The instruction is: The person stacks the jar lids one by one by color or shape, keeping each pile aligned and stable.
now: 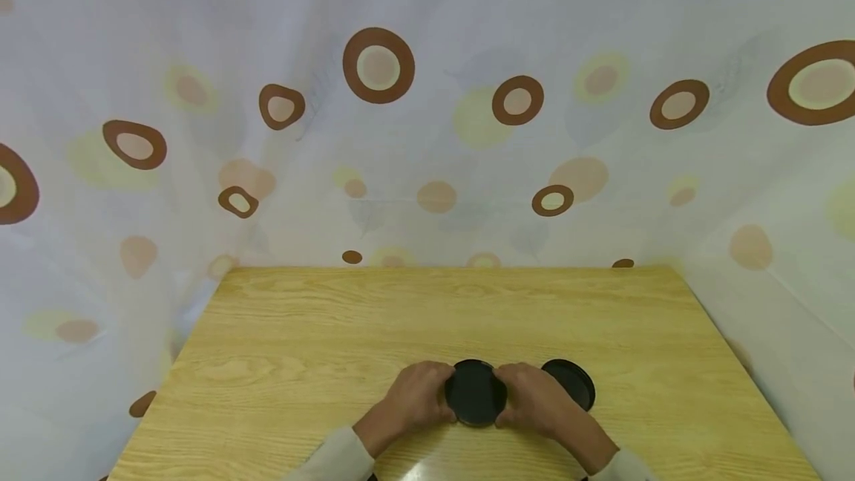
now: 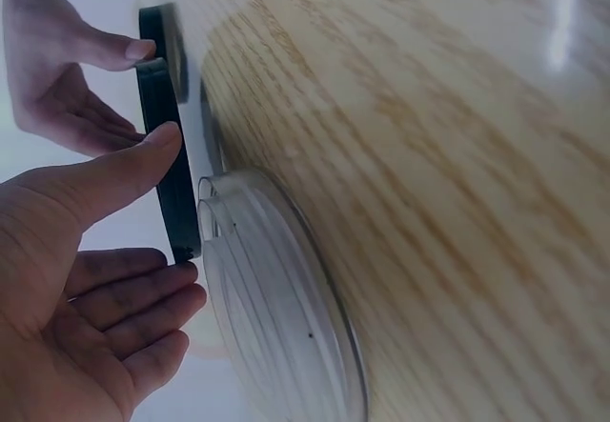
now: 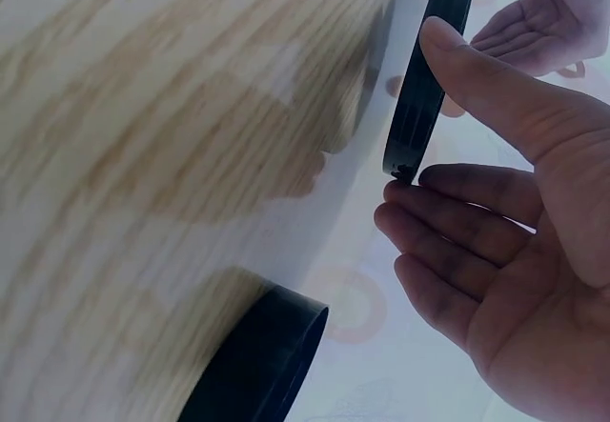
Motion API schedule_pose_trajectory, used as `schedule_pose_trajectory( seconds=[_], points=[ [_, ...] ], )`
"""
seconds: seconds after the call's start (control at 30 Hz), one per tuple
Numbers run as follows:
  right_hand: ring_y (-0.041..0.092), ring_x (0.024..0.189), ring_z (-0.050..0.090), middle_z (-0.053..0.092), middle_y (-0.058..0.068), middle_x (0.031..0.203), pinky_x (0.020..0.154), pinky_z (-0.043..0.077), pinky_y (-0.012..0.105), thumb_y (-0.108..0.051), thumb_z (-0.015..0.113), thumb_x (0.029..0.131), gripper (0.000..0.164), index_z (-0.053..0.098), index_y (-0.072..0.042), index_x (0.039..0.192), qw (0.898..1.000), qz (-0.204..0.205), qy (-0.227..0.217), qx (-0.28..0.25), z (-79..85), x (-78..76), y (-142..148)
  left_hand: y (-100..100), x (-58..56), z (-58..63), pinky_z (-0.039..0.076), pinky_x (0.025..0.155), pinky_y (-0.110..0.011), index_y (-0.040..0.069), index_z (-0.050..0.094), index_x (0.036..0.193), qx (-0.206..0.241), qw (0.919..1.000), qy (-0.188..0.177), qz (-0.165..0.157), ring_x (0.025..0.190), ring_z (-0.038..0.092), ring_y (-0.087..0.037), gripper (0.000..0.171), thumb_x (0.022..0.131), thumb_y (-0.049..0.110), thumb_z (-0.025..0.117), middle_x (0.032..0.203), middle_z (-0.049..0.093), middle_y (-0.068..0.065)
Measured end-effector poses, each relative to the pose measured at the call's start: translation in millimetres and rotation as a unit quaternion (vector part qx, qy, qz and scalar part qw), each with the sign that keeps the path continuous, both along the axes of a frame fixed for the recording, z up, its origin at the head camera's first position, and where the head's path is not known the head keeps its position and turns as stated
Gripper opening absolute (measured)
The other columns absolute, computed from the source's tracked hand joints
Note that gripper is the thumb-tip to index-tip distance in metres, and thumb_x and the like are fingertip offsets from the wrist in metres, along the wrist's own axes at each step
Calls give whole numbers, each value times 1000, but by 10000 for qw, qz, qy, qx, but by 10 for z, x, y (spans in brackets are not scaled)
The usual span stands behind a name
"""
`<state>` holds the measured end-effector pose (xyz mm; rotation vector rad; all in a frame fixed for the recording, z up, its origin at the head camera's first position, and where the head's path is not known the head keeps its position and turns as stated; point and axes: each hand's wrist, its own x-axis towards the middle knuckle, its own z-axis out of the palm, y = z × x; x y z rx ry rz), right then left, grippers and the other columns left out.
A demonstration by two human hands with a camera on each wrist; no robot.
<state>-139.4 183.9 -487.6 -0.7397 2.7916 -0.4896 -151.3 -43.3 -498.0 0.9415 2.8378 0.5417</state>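
Observation:
Both hands hold a round black lid (image 1: 476,393) between them, flat side toward the head camera. My left hand (image 1: 422,394) grips its left edge, and my right hand (image 1: 532,396) grips the right edge. The left wrist view shows the thumb on the lid's side wall (image 2: 168,170) and fingertips at its far edge. In the right wrist view the thumb presses the rim of the same lid (image 3: 429,84), raised off the tabletop. A clear round container (image 2: 286,317) stands on the table beside the left hand; it does not show plainly in the head view.
A second black lid (image 1: 569,383) lies just right of the right hand, its raised rim upward and partly covered by that hand. The wooden table (image 1: 300,332) meets a patterned sheet (image 1: 441,147) at the back and sides.

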Motion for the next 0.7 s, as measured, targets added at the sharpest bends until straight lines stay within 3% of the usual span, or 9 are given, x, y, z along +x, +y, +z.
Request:
schedule_pose_trajectory(
  seconds=[0.33, 0.7],
  points=[
    [30, 107, 62, 66, 11, 116, 87, 54, 43, -36, 85, 67, 69, 62, -1, 121, 9995, 139, 168, 237, -48, 80, 28, 23, 67, -72, 54, 86, -26, 14, 66, 109, -269, 9996, 34, -27, 101, 65, -12, 54, 64, 35, 87, 110, 70, 3],
    [28, 106, 62, 66, 10, 115, 85, 54, 41, -34, 85, 67, 69, 62, 0, 121, 9990, 255, 303, 210, -47, 80, 26, -20, 30, -103, 52, 68, -20, 15, 68, 91, 221, 9996, 114, -133, 81, 65, -7, 36, 63, 30, 87, 89, 72, 5]
  ],
)
